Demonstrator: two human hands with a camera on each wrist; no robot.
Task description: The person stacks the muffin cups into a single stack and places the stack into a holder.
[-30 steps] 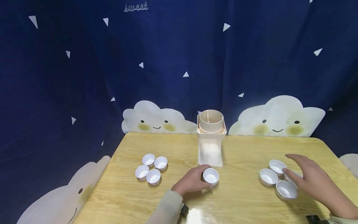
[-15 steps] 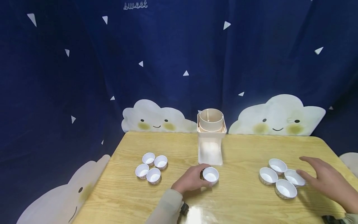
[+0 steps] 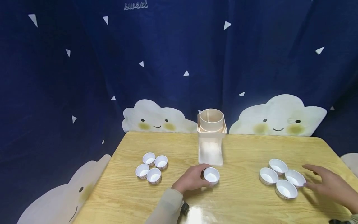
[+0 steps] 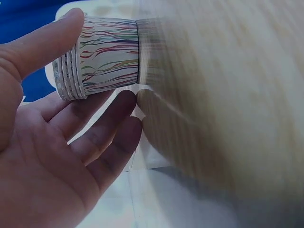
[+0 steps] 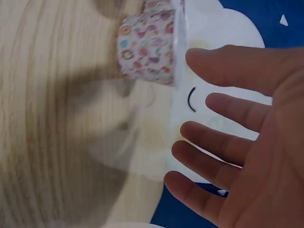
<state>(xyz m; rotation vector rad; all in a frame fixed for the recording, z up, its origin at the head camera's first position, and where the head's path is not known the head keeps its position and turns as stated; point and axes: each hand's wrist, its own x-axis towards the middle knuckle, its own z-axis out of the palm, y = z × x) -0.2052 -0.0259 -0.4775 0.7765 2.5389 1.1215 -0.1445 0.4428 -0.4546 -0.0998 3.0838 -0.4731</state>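
Observation:
My left hand [image 3: 191, 179] grips a nested stack of small paper baking cups [image 3: 211, 175], standing upright on the table. In the left wrist view the outer cup of the stack [image 4: 109, 57] has wavy coloured stripes, and several rims show at its mouth; the thumb lies along one side, with fingers behind the other. My right hand [image 3: 330, 185] holds nothing, its fingers spread, just right of a group of several white-lined baking cups [image 3: 286, 189]. In the right wrist view a cup with a colourful printed pattern [image 5: 149, 47] sits beyond the thumb tip.
A beige plastic stand with a round holder on top [image 3: 211, 124] is at the middle back of the wooden table [image 3: 237, 202]. Another cluster of white-lined cups [image 3: 153, 175] stands on the left. Behind hangs a dark blue curtain [image 3: 173, 46] with white clouds.
My right hand has drawn back rightward from over the right cup group, uncovering its rightmost cup. My left hand and its stack have stayed in place.

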